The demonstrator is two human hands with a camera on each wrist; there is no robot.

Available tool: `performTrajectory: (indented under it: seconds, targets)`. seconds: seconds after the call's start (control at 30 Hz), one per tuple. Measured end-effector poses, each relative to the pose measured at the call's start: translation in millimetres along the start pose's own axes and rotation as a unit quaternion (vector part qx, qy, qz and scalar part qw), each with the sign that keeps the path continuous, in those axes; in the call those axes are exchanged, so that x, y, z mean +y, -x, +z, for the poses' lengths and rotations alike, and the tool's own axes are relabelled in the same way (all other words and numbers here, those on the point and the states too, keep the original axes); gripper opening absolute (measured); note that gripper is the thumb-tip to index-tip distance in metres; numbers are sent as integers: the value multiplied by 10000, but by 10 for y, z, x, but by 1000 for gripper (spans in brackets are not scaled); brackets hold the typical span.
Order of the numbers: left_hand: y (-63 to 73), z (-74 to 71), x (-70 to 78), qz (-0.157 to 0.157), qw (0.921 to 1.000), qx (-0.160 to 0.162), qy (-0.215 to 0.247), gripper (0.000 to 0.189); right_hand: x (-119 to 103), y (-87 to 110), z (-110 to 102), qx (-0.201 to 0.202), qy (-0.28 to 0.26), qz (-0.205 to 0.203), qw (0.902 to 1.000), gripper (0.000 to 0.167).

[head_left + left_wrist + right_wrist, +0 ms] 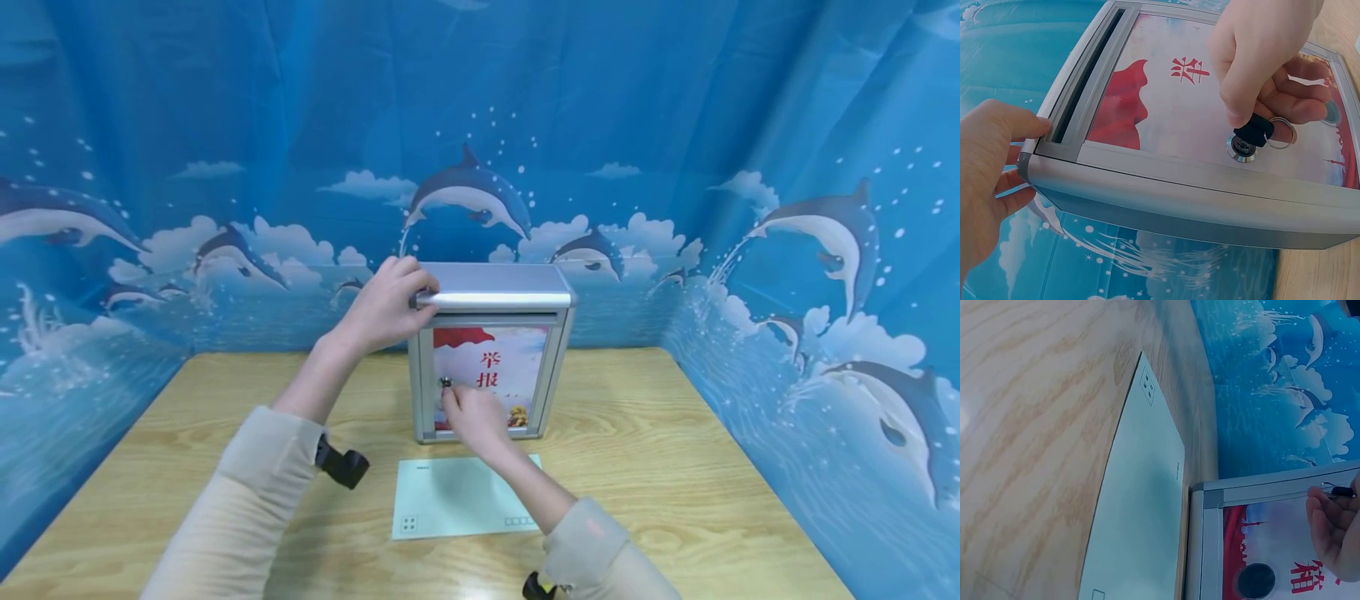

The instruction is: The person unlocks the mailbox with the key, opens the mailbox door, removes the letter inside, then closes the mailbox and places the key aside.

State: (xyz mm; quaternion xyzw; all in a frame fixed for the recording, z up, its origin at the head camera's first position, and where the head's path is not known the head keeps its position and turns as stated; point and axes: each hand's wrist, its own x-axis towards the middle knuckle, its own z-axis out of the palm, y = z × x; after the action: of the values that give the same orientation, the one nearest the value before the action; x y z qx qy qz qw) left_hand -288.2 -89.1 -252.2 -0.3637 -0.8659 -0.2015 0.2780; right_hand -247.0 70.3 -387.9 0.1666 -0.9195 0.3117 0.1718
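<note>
Fingers of your right hand point(1266, 56) pinch the black head of a key point(1252, 131), which sits in the round lock point(1240, 149) on the front of the metal box point(491, 362). The lock lies directly under your fingertips, low on the left side of the box's glazed door, and a small key ring point(1280, 132) hangs from the key just behind your fingers. The rest of that hand is curled loosely below the key, close against the red and white poster point(1166, 106) behind the glass.

Your left hand point(384, 307) grips the upper left corner of the box, thumb on the front edge beside the slot point(1085, 75) and the other fingers wrapped round the side and back. The box stands upright between your two hands on the wooden bench point(675, 450).

Just under your right wrist, on the near side of the box, a pale green envelope point(459, 497) lies flat on the bench, its far edge close to the foot of the box.
</note>
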Motion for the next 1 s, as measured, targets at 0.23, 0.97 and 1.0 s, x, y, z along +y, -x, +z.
performTrajectory:
  seconds: [0.23,0.97,1.0]
  targets:
    - [4,10,-11,-4,10000,33,-86,15,24,10,39,-625,-1852,1006,9755,43]
    - [7,-6,2,-35,10000,-60,-69,15,-135,106,-70,-1133,-5108,2194,8235,40]
    - [6,-6,4,-38,10000,-62,-65,16,-140,111,-73,-1133,-5136,2192,8218,40]
